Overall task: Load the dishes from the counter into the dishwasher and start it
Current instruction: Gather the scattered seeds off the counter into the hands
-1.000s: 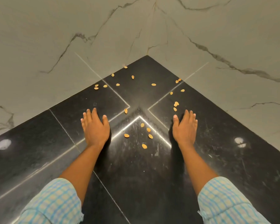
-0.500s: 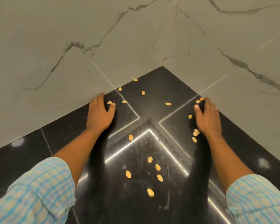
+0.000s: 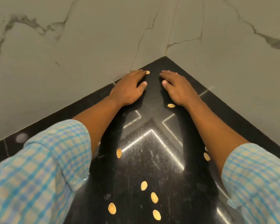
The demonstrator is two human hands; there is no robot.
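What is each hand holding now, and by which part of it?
Nothing is held. The left hand and the right hand lie palm down on the black counter, fingers nearly straight. One seed lies at the left fingertips, not pinched.

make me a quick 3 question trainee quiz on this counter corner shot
1. True or false: the left hand grips a plate.
2. What lies scattered on the black counter? A) seeds B) spoons C) cups
3. Fill in: the seed nearest the corner lies at the fingers of the ___ hand.
Key: 1 false, it and the right hand lie flat, holding nothing; 2 A; 3 left.
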